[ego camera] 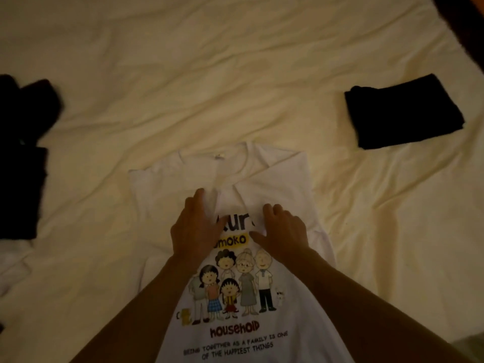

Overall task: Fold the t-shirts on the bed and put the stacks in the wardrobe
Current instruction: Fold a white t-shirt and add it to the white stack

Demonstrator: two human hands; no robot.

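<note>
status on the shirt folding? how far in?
Done: one folded black shirt at right. In hand: left hand and right hand press flat on the white printed t-shirt, still unfolded. Left: dark clothes heaped at left; no wardrobe in view.

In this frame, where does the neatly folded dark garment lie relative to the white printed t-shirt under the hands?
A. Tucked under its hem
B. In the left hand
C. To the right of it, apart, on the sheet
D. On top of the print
C: the folded dark garment lies on the bed sheet to the right of the white printed t-shirt, not touching it; both hands press flat on the shirt.
</note>
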